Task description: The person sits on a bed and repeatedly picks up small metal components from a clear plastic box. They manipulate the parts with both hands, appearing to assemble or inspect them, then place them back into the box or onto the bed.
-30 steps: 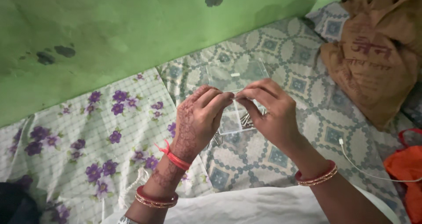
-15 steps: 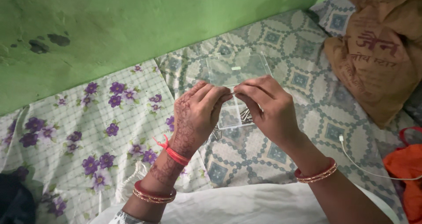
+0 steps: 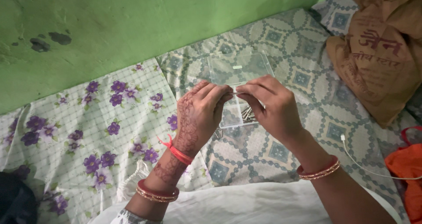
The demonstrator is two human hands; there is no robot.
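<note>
My left hand (image 3: 198, 116), patterned with henna, and my right hand (image 3: 272, 109) meet fingertip to fingertip above a clear plastic box (image 3: 235, 118). Together they pinch a small thin metal piece (image 3: 234, 92) between thumbs and forefingers. The box lies open on the patterned sheet, its clear lid (image 3: 239, 68) flat behind it. Several small metal pins (image 3: 247, 114) lie inside the box, and a few more (image 3: 217, 134) lie on the sheet by my left hand.
A green wall (image 3: 132, 26) runs along the far side. A brown printed bag (image 3: 378, 52) sits at the right. A white cable (image 3: 356, 160) and an orange bag (image 3: 406, 171) lie at the lower right. A floral sheet (image 3: 88, 131) covers the left.
The view has shifted slightly; both hands stay together over the box, still pinching the small piece, and sit a little lower in the frame.
</note>
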